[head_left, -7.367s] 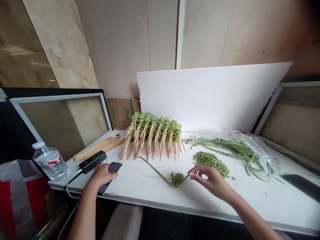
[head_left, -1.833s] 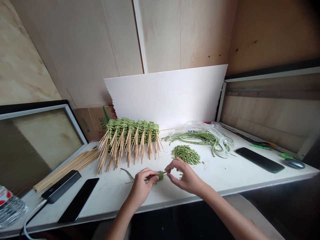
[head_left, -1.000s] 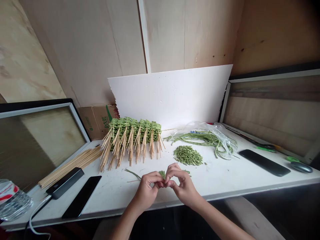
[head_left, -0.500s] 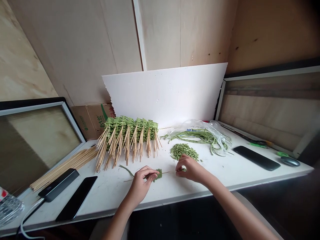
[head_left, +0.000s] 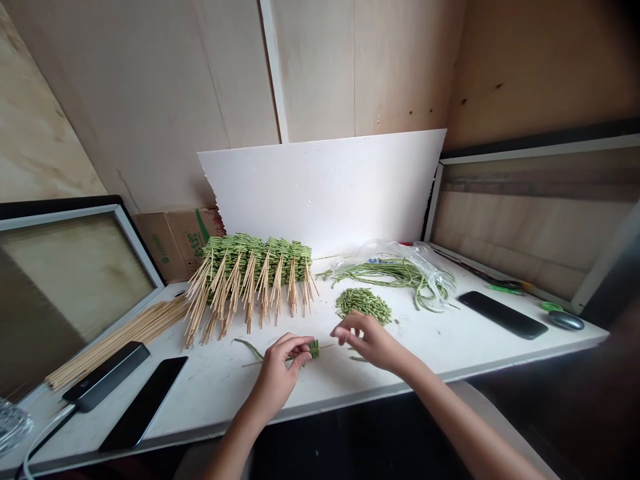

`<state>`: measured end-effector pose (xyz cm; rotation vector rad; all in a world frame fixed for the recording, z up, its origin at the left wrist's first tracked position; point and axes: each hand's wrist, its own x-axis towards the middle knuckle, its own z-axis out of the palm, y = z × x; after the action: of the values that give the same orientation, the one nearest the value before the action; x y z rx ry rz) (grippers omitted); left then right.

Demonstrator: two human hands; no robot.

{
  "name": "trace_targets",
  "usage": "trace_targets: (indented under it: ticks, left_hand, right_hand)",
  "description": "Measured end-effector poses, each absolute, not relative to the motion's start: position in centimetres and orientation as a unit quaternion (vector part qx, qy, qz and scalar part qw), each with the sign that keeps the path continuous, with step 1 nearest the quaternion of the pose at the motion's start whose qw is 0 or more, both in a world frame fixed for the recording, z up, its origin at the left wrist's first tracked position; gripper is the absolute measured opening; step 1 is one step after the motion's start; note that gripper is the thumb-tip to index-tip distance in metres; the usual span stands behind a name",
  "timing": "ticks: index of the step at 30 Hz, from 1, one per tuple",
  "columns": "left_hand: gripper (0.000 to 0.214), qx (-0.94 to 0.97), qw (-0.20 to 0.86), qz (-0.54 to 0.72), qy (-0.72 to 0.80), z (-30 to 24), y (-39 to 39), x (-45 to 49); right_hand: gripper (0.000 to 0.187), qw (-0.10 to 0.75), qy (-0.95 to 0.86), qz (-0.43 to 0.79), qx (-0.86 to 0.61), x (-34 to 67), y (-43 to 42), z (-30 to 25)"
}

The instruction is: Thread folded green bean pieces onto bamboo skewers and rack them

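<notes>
1. Compared with the earlier frame, the right hand (head_left: 367,337) is raised and brought nearer the skewer's tip.
2. Short, smooth green bean pieces (head_left: 314,348) are packed crosswise into a ribbed block on the thin skewer (head_left: 325,346), above the table (head_left: 425,360).
3. The skewer is pinched in the left hand's (head_left: 281,363) narrow grip.
4. The right fingers are curled; whether anything is held cannot be told.

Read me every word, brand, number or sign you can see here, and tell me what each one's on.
Nothing reads with certainty.
Cardboard box: large green characters, too small and slanted to read; red print at its right edge, too blurred; small green print on its left side, also unreadable.
Black charger: any mark is too faint to read.
</notes>
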<state>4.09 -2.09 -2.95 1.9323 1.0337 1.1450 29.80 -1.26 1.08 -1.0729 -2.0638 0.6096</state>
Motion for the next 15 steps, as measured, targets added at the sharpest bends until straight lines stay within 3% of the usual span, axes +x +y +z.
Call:
trace_targets:
  ticks: [6, 15]
  left_hand:
    - [0.028, 0.717, 0.339, 0.455, 0.406, -3.2, -2.3, 4.5]
    - [0.007, 0.765, 0.222, 0.447, 0.406, -2.0, -2.4, 4.0]
  right_hand:
    - [0.025, 0.412, -0.806, 0.243, -0.349, 26.3, -2.9, 0.2]
    - [0.012, 0.447, -0.794, 0.211, -0.354, 26.9, -2.2, -0.3]
